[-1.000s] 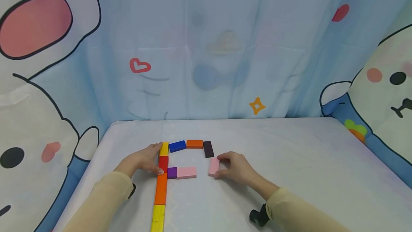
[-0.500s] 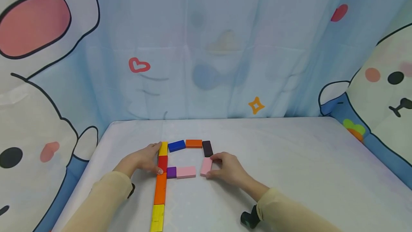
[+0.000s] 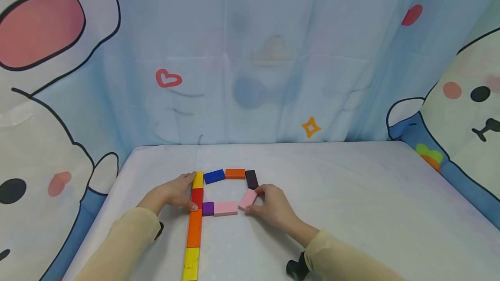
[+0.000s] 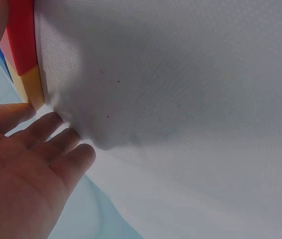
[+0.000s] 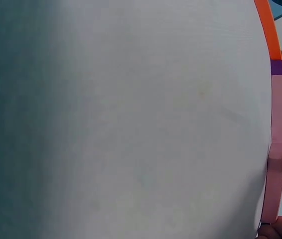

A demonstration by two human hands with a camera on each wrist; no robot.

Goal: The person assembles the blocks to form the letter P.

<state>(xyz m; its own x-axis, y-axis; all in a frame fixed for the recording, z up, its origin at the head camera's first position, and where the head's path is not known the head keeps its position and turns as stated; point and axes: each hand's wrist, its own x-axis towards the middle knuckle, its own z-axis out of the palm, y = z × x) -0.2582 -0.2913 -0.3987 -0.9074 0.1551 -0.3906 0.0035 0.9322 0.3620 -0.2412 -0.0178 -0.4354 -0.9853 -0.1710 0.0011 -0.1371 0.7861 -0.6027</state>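
My right hand (image 3: 275, 207) pinches a pink block (image 3: 248, 199) between thumb and index finger. That block lies slanted between the black block (image 3: 251, 179) and the end of a second pink block (image 3: 225, 208). My left hand (image 3: 173, 194) rests beside the column, its fingertips at the yellow block (image 3: 198, 180) and its thumb at the lower end of the red block (image 3: 197, 197). In the left wrist view, the left fingers (image 4: 71, 164) are nearly straight, with the index tip touching the yellow block's end. The right wrist view has both pink blocks in line with a purple block (image 5: 277, 67).
An orange block (image 3: 194, 228) and another yellow block (image 3: 191, 263) continue the column toward me. A blue block (image 3: 214, 177) and an orange block (image 3: 235, 174) run along the top. The white tabletop (image 3: 351, 194) ends at a printed blue curtain (image 3: 250, 55).
My right hand has slid the pink block leftward and turned it, so its near end now sits by the other pink block. My left hand has stayed in place.
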